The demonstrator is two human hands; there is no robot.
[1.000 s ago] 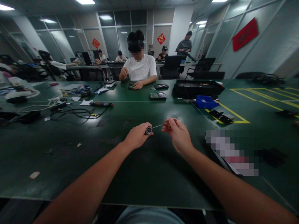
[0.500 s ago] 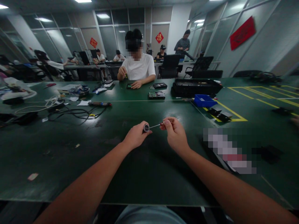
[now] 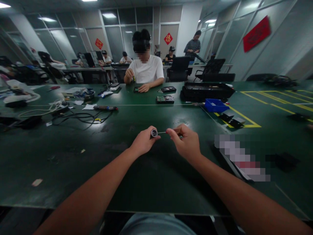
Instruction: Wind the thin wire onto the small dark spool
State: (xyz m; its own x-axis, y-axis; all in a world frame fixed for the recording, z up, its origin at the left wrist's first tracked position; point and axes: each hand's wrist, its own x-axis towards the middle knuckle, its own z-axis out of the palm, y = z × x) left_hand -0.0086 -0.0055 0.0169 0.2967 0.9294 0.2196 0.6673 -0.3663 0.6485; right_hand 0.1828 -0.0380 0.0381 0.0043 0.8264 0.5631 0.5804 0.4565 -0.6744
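Note:
My left hand (image 3: pixel 143 141) is closed around a small dark cylinder (image 3: pixel 154 133), whose round, silver-rimmed open end faces me. What the cylinder belongs to cannot be made out. My right hand (image 3: pixel 187 141) grips a screwdriver (image 3: pixel 162 132) by its reddish handle, mostly hidden by the fingers. The thin metal shaft points left, and its tip meets the rim or inside of the cylinder; which of the two is too small to tell. Both hands are held above the green table (image 3: pixel 156 182).
Across the table a person (image 3: pixel 148 70) in a white shirt works beside hard drives (image 3: pixel 165 99). A black case (image 3: pixel 206 92), blue bin (image 3: pixel 216 105) and black brackets (image 3: pixel 231 120) stand to the right. Black cables (image 3: pixel 73 119) and another tool (image 3: pixel 105 108) lie left; a blurred-out item (image 3: pixel 241 160) sits nearer right.
My right fingers have shifted round the screwdriver handle, the thumb now stretched toward the shaft. The left hand keeps the cylinder in nearly the same place. The view swayed slightly.

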